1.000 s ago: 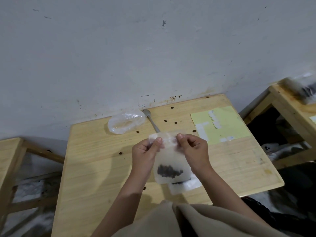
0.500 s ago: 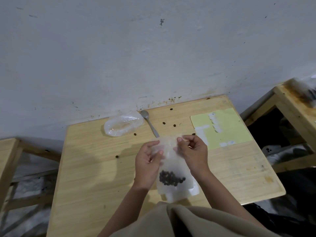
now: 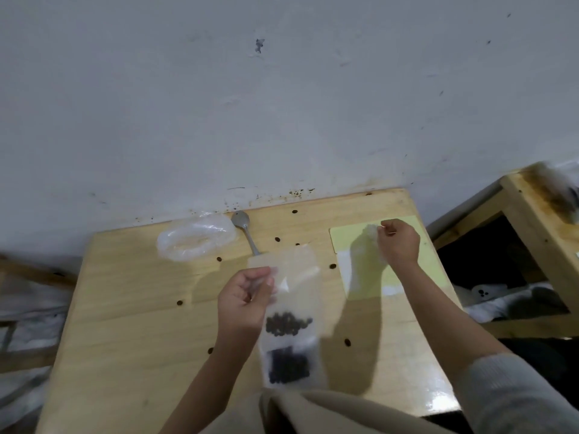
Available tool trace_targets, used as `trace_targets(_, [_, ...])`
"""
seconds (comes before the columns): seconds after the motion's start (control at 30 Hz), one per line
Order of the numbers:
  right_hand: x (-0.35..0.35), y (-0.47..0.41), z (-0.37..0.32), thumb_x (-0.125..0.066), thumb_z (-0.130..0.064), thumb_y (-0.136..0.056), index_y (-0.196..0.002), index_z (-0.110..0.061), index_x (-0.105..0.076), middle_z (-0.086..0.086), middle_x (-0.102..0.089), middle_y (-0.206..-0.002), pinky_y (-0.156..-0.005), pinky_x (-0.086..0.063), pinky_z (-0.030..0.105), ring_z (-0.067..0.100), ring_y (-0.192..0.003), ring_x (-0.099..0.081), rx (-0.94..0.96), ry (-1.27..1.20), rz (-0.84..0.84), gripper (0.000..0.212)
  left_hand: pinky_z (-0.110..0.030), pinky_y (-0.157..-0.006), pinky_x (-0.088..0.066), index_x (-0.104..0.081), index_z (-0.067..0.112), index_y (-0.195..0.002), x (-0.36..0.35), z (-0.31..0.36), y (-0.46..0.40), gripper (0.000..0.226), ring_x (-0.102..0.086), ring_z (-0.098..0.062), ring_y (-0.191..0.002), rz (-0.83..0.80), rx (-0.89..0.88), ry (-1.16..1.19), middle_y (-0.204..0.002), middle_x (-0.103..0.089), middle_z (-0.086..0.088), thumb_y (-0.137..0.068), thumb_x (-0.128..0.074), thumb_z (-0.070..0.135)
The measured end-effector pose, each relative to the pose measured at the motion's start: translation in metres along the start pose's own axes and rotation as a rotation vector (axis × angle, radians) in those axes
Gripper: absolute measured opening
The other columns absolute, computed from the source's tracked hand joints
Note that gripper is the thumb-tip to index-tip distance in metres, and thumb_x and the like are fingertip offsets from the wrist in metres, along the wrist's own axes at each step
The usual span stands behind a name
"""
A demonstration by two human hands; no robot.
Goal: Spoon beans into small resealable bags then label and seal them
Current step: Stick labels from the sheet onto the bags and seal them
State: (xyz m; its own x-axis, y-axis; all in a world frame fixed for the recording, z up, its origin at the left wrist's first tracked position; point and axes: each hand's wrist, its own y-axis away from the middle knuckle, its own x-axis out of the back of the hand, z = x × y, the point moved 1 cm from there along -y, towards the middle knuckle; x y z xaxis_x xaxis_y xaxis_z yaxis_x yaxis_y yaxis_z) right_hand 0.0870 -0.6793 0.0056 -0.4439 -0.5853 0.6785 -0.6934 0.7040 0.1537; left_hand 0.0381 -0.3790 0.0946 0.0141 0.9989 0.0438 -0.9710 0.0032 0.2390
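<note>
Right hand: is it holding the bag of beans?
No, the right hand is over the yellow sheet; only the left hand holds the bag.

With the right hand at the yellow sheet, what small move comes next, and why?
Probably peel a white label off the yellow label sheet and carry it to the clear bean-filled bag: the right hand pinches there, while the left hand holds the bag unlabelled.

1. The left hand (image 3: 244,300) is raised in front of the body, forearm angled up from below, fingers curled and pinching something thin.
2. The right hand (image 3: 398,242) reaches forward and to the right, arm extended, fingers curled in with the fingertips together.
</note>
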Motion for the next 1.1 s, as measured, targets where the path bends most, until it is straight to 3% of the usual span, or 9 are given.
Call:
trace_targets(0.1, [-0.011,-0.023,0.008,-0.054,-0.014,-0.089,-0.113,-0.004,-0.067,0.019,-0.066,-0.108,-0.075,-0.047,0.033,0.037,-0.098,-0.061,0.029,0.15,-0.075,0.029,-0.025,-0.068,-0.057,-0.066,0.006,-0.097,-0.008,0.006,-0.006,0.015,-0.068,-0.016,-0.078,0.024,-0.012,-0.036,-0.094,-0.072,-0.007,-0.087,-0.06,-0.002])
trace_targets(0.3, [-0.024,-0.04,0.013,-0.053,-0.013,-0.088,-0.094,-0.004,-0.07,0.019,-0.058,-0.097,-0.06,-0.044,0.032,0.037,-0.078,-0.058,0.077,0.323,-0.092,0.02,-0.027,-0.068,-0.057,-0.067,0.012,-0.097,-0.022,0.012,-0.017,0.017,-0.07,-0.018,-0.082,0.051,-0.009,-0.074,-0.096,-0.073,-0.006,-0.087,-0.061,0.0])
trace_targets(0.4, [-0.012,-0.033,0.001,-0.052,-0.012,-0.09,-0.087,-0.001,-0.065,0.012,-0.062,-0.083,-0.06,-0.038,0.028,0.029,-0.074,-0.058,0.03,0.19,-0.056,0.017,-0.028,-0.069,-0.058,-0.067,0.01,-0.095,-0.029,0.014,-0.02,0.016,-0.07,-0.02,-0.085,0.061,-0.014,-0.056,-0.094,-0.073,-0.006,-0.086,-0.062,-0.002])
trace_targets(0.5, [0.013,-0.004,-0.032,-0.059,-0.015,-0.088,-0.081,-0.008,-0.062,0.002,-0.062,-0.077,-0.066,-0.037,0.022,0.016,-0.071,-0.055,-0.007,-0.153,-0.029,0.011,-0.028,-0.071,-0.058,-0.067,0.013,-0.094,-0.034,0.017,-0.019,0.019,-0.07,-0.017,-0.086,0.046,-0.027,-0.069,-0.094,-0.073,-0.005,-0.086,-0.062,-0.002])
trace_targets(0.63, [0.04,0.062,-0.086,-0.071,-0.008,-0.081,-0.072,-0.011,-0.065,0.007,-0.065,-0.067,-0.06,-0.05,0.024,0.013,-0.061,-0.058,0.143,-0.547,-0.282,0.011,-0.034,-0.078,-0.058,-0.066,0.014,-0.096,-0.039,0.019,-0.016,0.02,-0.068,-0.018,-0.097,-0.009,-0.083,-0.092,-0.1,-0.071,-0.007,-0.085,-0.062,-0.002])
trace_targets(0.7, [0.042,0.092,-0.1,-0.076,-0.008,-0.076,-0.069,-0.013,-0.067,0.003,-0.064,-0.064,-0.06,-0.051,0.029,0.016,-0.061,-0.058,0.215,-0.578,-0.413,0.012,-0.039,-0.081,-0.058,-0.067,0.015,-0.097,-0.041,0.02,-0.016,0.02,-0.068,-0.017,-0.097,-0.002,-0.088,-0.113,-0.101,-0.071,-0.003,-0.085,-0.063,-0.001])
trace_targets(0.77, [0.039,0.112,-0.106,-0.078,-0.013,-0.074,-0.066,-0.021,-0.067,-0.009,-0.062,-0.06,-0.058,-0.049,0.025,0.011,-0.058,-0.057,0.237,-0.529,-0.455,0.016,-0.043,-0.082,-0.057,-0.068,0.017,-0.097,-0.043,0.022,-0.015,0.019,-0.068,-0.016,-0.094,-0.001,-0.101,-0.145,-0.099,-0.072,0.002,-0.086,-0.064,0.002])
trace_targets(0.93, [0.033,0.136,-0.108,-0.079,-0.018,-0.074,-0.067,-0.02,-0.067,-0.004,-0.065,-0.065,-0.058,-0.047,0.02,0.008,-0.058,-0.056,0.257,-0.456,-0.437,0.014,-0.039,-0.08,-0.055,-0.066,0.028,-0.096,-0.042,0.029,-0.005,0.027,-0.068,-0.015,-0.086,0.02,-0.143,-0.162,-0.094,-0.071,0.002,-0.09,-0.059,0.003])
trace_targets(1.1, [0.033,0.149,-0.11,-0.078,-0.017,-0.074,-0.069,-0.017,-0.065,-0.004,-0.064,-0.064,-0.057,-0.043,0.013,0.004,-0.057,-0.054,0.285,-0.421,-0.376,0.014,-0.043,-0.084,-0.055,-0.068,0.024,-0.094,-0.039,0.032,0.003,0.021,-0.068,-0.019,-0.091,0.024,-0.154,-0.078,-0.094,-0.073,-0.002,-0.087,-0.064,0.005])
